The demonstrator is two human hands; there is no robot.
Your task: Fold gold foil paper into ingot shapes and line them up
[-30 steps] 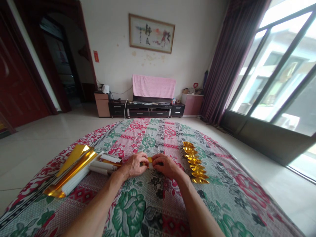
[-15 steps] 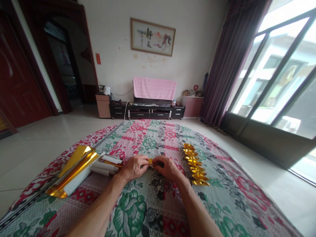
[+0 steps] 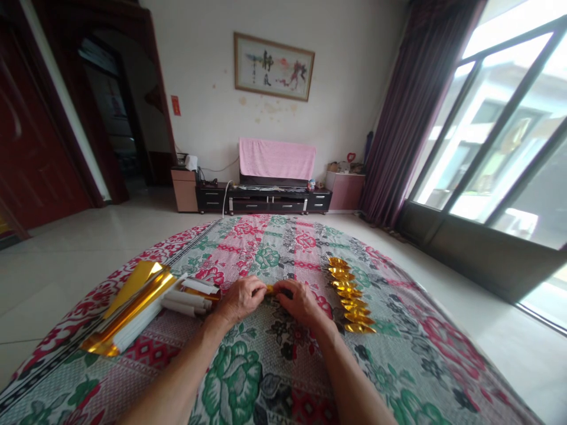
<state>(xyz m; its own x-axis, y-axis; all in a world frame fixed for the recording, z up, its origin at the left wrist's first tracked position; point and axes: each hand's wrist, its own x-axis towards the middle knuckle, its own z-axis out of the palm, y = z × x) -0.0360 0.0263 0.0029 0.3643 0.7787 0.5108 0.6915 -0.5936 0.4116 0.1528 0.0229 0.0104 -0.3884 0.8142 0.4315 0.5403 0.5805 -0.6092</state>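
Note:
Between my two hands is a small piece of gold foil paper [image 3: 270, 290], mostly covered by the fingers. My left hand [image 3: 243, 300] pinches its left end, thumb against fingertips. At its right end, my right hand [image 3: 297, 300] is closed on it in the same way. To the right, several folded gold paper ingots [image 3: 349, 293] lie in an overlapping row. Left of my left hand are rolled sheets, white outside with some gold showing [image 3: 188, 300]. Farther left rests a larger stack of gold foil sheets [image 3: 133, 313], partly curled.
A patterned floral cloth [image 3: 266, 257] covers the round surface under my hands. Beyond it stands a low black cabinet [image 3: 268, 203], with a pink towel [image 3: 277, 158] draped over something on it. A purple curtain [image 3: 398, 118] and a window are on the right.
The gold piece between my fingertips looks narrower and more gathered than before. Both hands have barely shifted, and the row of ingots and the paper stacks lie unchanged.

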